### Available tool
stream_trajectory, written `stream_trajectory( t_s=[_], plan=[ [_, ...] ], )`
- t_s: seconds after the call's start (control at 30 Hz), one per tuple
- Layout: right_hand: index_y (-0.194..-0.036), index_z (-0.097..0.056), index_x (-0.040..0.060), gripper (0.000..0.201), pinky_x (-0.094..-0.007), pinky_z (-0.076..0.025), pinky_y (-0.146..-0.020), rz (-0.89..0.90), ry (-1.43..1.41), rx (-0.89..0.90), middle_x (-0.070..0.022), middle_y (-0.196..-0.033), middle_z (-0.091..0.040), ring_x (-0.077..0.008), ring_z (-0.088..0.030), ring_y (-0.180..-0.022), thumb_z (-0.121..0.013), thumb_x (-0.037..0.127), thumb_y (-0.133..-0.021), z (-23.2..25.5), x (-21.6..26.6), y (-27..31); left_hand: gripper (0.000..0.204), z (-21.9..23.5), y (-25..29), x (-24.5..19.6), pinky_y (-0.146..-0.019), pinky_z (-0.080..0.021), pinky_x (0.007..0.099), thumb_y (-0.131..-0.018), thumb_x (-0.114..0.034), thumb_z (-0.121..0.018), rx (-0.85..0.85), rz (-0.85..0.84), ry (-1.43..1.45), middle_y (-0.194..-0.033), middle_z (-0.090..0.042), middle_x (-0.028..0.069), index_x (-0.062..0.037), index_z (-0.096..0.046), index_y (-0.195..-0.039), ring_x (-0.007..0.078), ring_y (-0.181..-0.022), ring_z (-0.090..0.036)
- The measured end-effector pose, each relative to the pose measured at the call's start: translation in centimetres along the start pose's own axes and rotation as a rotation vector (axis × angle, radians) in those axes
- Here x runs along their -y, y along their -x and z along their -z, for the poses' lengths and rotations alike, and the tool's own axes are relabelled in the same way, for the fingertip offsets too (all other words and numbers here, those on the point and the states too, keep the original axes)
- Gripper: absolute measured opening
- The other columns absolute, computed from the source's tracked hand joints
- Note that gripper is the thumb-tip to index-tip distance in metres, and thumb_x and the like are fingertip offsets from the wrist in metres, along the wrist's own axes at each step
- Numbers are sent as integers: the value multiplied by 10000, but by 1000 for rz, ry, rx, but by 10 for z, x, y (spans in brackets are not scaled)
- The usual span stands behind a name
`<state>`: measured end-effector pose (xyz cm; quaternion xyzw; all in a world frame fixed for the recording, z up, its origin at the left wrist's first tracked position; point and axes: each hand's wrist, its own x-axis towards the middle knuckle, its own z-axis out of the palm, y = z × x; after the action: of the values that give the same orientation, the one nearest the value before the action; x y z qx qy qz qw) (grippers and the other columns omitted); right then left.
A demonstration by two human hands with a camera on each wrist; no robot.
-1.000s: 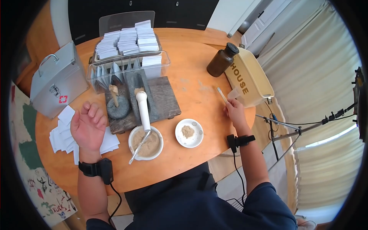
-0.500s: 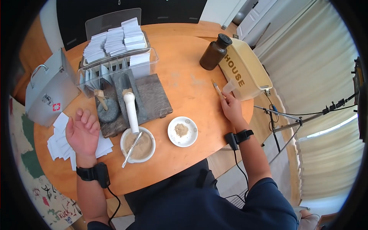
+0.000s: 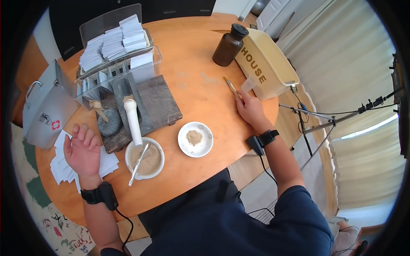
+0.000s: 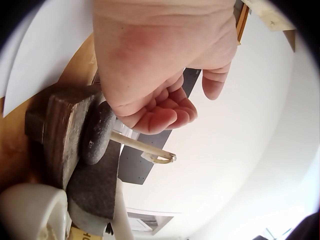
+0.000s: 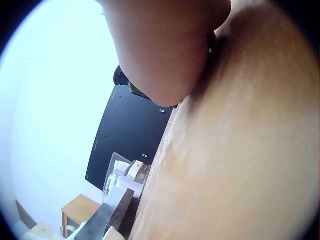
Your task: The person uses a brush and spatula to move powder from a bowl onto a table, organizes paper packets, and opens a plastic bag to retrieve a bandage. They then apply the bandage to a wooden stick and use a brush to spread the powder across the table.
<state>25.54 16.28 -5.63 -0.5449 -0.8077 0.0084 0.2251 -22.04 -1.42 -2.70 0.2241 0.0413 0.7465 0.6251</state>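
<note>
The left hand (image 3: pixel 83 152) is raised palm up over the white papers (image 3: pixel 64 164), its fingers loosely curled and empty. In the left wrist view the left hand (image 4: pixel 160 65) is beside a stone mortar (image 4: pixel 98 134) with a wooden stick. The right hand (image 3: pixel 252 110) lies low at the table's right side and pinches the rear end of a thin brush (image 3: pixel 231 86); a small translucent cup (image 3: pixel 248 85) is beside its fingers. In the right wrist view the right hand (image 5: pixel 165 50) hides the brush.
A white bowl (image 3: pixel 147 164) of powder holds a white pestle (image 3: pixel 133 121) and a spoon. A small dish (image 3: pixel 195 149) with powder lies right of it. Behind are a stone trough on a wooden board (image 3: pixel 158 100), paper trays, a brown bottle (image 3: pixel 227 50), a cream bin (image 3: pixel 265 64) and a metal box (image 3: pixel 51 106).
The head view has shifted, so the table's objects appear further left and higher. The left hand stays raised and empty, and the right hand stays at the brush.
</note>
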Motion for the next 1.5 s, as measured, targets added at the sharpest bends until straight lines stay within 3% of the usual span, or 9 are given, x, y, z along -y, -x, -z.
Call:
stream_trajectory(
  t_s=[0.2,0.3,0.5,0.7,0.87,1.03,1.13,1.33,1.5],
  plan=[
    [-1126,-603,54,292,-449,-515,-660,-70,-118,44,-204,-789,-664,-384,-642,-737,-567,206,-879,5,-7,-6,223,1,0,-1,-639,-356,285,-951,-247,-491,18,-3,-23,-848,-416,52,-34,-461,-1007,158,-736,-407],
    [-1147,-612,60,311,-431,-520,-678,-218,-191,145,-202,-798,-668,-377,-647,-763,-579,208,-875,13,-5,-9,224,0,0,1,-638,-357,282,-951,-252,-493,11,5,-26,-848,-416,49,-37,-463,-1005,156,-734,-406],
    [-1043,-676,101,235,-418,-522,-603,44,-31,165,-159,-715,-658,-329,-649,-654,-577,151,-835,31,34,0,223,-1,0,1,-639,-360,285,-950,-255,-499,2,5,-30,-845,-413,48,-40,-466,-1000,155,-734,-409],
    [-952,-696,119,202,-430,-513,-571,27,257,43,-157,-665,-636,-330,-638,-628,-571,118,-793,29,26,-27,193,-4,-1,3,-637,-338,285,-936,-207,-506,-2,7,13,-835,-388,51,-38,-434,-994,154,-719,-383],
    [-943,-696,110,186,-438,-503,-568,141,147,114,-161,-661,-626,-342,-626,-618,-562,143,-817,39,44,-21,202,-3,1,-1,-636,-337,285,-945,-222,-490,-16,-12,20,-833,-385,50,-33,-439,-996,157,-723,-382],
    [-958,-696,102,185,-431,-500,-581,56,238,74,-162,-675,-629,-344,-624,-625,-573,135,-824,34,36,-26,218,-2,1,1,-636,-339,282,-949,-229,-482,9,-8,15,-840,-390,52,-24,-456,-1017,159,-727,-384],
    [-903,-685,99,147,-437,-502,-573,144,155,82,-163,-669,-633,-346,-628,-622,-573,147,-821,37,51,-17,222,-1,0,-2,-636,-340,281,-949,-231,-483,16,-16,17,-843,-392,51,-22,-466,-1024,157,-731,-386],
    [-829,-680,78,113,-429,-500,-561,22,203,-14,-154,-655,-629,-340,-623,-603,-579,128,-819,36,38,-8,228,-1,1,1,-632,-343,280,-954,-242,-484,-5,-7,37,-844,-394,47,-23,-479,-1019,155,-734,-386],
    [-858,-695,85,131,-425,-500,-564,32,108,34,-164,-669,-627,-345,-620,-609,-578,131,-822,47,61,-1,228,0,2,0,-630,-345,279,-954,-240,-488,-31,-9,33,-837,-395,47,-20,-480,-1013,156,-732,-385]
  ],
)
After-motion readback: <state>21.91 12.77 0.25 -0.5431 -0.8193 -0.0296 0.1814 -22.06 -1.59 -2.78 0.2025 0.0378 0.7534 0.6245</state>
